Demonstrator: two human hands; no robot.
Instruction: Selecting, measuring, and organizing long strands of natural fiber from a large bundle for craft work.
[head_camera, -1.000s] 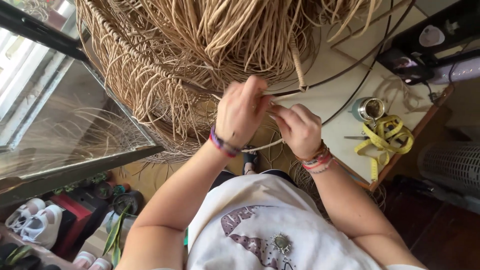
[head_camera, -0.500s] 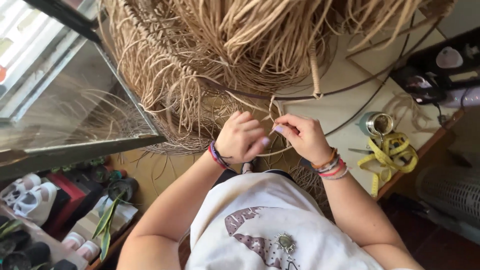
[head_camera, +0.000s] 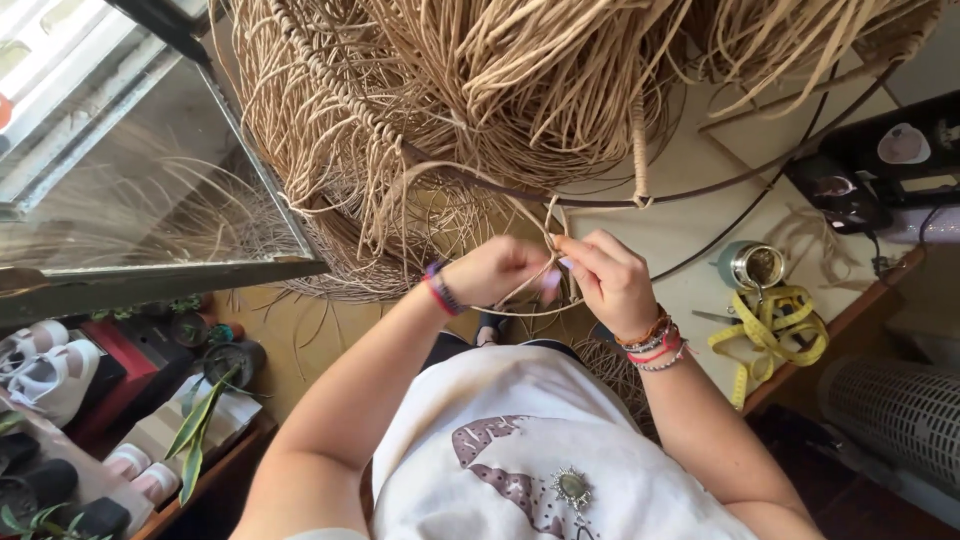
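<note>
1. No package or label is seen near the fingers; a yellow measuring tape (head_camera: 768, 325) and a small metal tin (head_camera: 752, 264) lie well to the right of them.
2. One raffia strand (head_camera: 549, 232) is pinched between the left hand (head_camera: 497, 270) and right hand (head_camera: 612, 280); both sets of fingers are closed on it.
3. Just above the fingers one dark wire hoop (head_camera: 600, 200) is seen, hung with the raffia mass (head_camera: 480, 90).

Left hand (head_camera: 497, 270) and right hand (head_camera: 612, 280) pinched on tan cord (head_camera: 553, 222) beneath fibre mass (head_camera: 480, 90); yellow tape (head_camera: 770, 330), metal tin (head_camera: 752, 265) on table (head_camera: 680, 230).
</note>
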